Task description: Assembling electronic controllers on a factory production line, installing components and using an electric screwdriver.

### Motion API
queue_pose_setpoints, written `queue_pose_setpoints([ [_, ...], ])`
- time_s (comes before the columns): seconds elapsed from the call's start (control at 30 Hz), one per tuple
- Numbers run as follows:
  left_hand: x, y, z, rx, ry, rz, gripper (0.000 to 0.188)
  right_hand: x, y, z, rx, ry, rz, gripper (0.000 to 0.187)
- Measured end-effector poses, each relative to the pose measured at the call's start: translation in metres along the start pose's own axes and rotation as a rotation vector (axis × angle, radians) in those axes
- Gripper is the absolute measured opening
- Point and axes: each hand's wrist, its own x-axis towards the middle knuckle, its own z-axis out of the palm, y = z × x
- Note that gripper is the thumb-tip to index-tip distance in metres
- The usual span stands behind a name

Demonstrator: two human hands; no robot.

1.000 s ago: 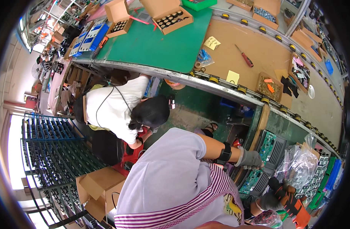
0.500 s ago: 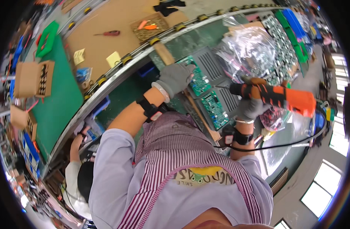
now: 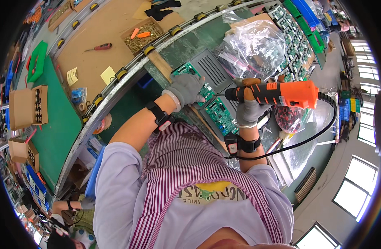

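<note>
My right hand (image 3: 249, 108), in a grey glove with tan fingertips, is closed around an orange and black electric screwdriver (image 3: 282, 93). Its tip points left, at the gap between two green circuit boards. My gloved left hand (image 3: 185, 89) rests over the upper circuit board (image 3: 205, 92), thumb and fingers apart, covering much of it. The lower circuit board (image 3: 221, 117) lies uncovered. Both boards sit against dark grey ribbed housings (image 3: 215, 68) on the bench. Whether the tip touches a screw is too small to tell.
Beyond the housings lie clear plastic bags (image 3: 255, 47) and rows of small circuit boards (image 3: 296, 45). A black cable (image 3: 319, 135) loops from the screwdriver past my right wrist. Across the rail are a box of screws (image 3: 142, 35) and a red-handled screwdriver (image 3: 102, 47). Another person (image 3: 70, 205) is at lower left.
The electric screwdriver has swung leftward and more level, its tip closer to the lower board's edge. My left hand has slid further over the upper board. The whole view has shifted.
</note>
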Motion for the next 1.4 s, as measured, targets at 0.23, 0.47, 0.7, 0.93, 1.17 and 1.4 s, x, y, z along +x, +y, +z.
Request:
queue_pose_setpoints([
  [0.23, 0.004, -0.003, 0.002, -0.015, 0.019, 0.022, 0.072, 0.005, 0.003, 0.002, -0.139, -0.122, 0.032, 0.025],
  [0.47, 0.007, -0.019, 0.009, -0.246, 0.129, 0.127, 0.065, 0.013, 0.002, 0.026, -0.223, -0.016, 0.169, 0.015],
  [0.7, 0.005, -0.016, 0.029, -0.174, 0.348, 0.237, 0.045, 0.009, 0.021, -0.009, -0.181, -0.147, 0.113, 0.034],
  [0.93, -0.008, -0.014, 0.008, -0.294, 0.373, 0.135, 0.035, 0.007, -0.024, 0.010, -0.124, -0.102, -0.047, 0.027],
  [1.17, 0.027, -0.153, 0.066, 0.309, 0.372, -0.111, 0.018, 0.007, -0.024, -0.017, -0.041, -0.248, -0.078, 0.063],
  [1.4, -0.087, -0.048, 0.034, -1.786, 0.189, -0.141, 0.020, -0.017, -0.047, 0.021, -0.008, -0.110, -0.004, 0.043],
])
